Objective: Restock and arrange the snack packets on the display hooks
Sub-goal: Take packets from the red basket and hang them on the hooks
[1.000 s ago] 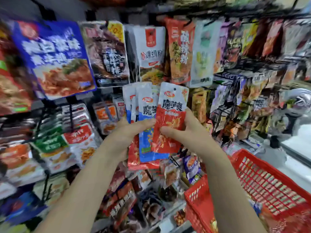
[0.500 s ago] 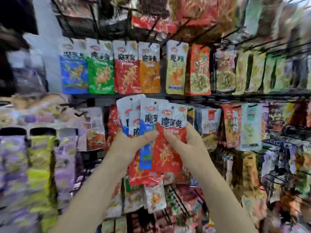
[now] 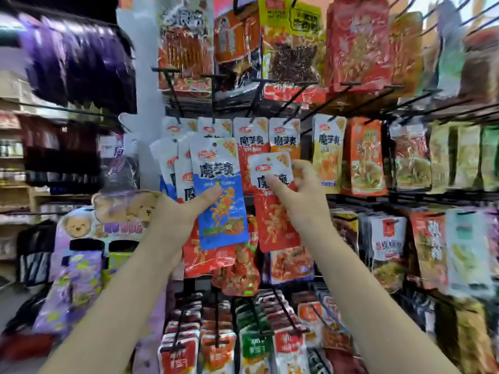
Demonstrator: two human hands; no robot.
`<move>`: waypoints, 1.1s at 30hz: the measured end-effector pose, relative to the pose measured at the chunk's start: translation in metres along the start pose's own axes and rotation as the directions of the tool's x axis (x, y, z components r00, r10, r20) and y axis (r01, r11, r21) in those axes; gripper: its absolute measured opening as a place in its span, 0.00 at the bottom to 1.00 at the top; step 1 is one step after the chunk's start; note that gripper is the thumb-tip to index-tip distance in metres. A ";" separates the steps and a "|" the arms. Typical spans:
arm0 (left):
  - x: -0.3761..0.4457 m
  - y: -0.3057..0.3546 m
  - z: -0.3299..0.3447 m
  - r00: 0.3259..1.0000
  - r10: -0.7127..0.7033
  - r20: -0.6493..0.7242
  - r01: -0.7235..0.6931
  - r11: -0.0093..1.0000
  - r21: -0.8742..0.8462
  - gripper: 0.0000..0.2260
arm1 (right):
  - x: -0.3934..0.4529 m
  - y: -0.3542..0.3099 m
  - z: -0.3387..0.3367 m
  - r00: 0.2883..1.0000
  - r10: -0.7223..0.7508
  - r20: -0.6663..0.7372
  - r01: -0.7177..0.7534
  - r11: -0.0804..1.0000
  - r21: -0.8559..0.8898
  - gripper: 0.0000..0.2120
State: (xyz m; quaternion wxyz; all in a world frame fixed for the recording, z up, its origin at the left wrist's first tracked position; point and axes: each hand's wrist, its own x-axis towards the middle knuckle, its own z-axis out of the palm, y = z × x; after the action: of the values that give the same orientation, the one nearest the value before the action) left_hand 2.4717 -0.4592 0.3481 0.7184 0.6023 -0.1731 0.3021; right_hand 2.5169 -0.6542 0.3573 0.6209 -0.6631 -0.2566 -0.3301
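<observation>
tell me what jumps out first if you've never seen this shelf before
At centre, two bare arms reach up: the left hand grips a fanned stack fronted by a blue snack packet, and the right hand pinches a single red packet. Behind them, a row of matching packets hangs from black hooks.

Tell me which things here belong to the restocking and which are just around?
In the job: left hand holding a fan of packets, blue packet in front; right hand pinching a red packet; hooks.
Just around: bear display, purple bags.
</observation>
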 end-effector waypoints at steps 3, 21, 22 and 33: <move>-0.008 0.009 0.009 0.998 0.056 0.034 -0.056 0.998 -0.015 0.09 | 0.006 0.001 0.004 0.997 -0.083 0.003 0.082 0.994 0.072 0.27; 0.030 0.034 0.023 0.995 0.087 -0.037 -0.088 0.996 -0.030 0.06 | 0.078 -0.019 0.008 0.996 0.012 0.088 -0.027 0.985 0.171 0.09; 0.032 0.034 0.022 0.995 0.090 -0.037 -0.091 0.996 -0.020 0.06 | 0.083 -0.021 0.009 0.996 0.027 0.084 -0.042 0.984 0.176 0.08; 0.037 0.034 0.020 0.997 0.053 -0.054 -0.054 0.998 -0.012 0.04 | 0.119 -0.047 0.021 0.997 -0.064 -0.046 0.072 0.981 0.182 0.11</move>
State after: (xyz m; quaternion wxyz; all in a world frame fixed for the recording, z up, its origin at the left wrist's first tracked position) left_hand 2.4801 -0.4669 0.4007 0.7185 0.5842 -0.1717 0.3360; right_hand 2.5617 -0.6367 0.4781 0.6725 -0.5874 -0.2961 -0.3392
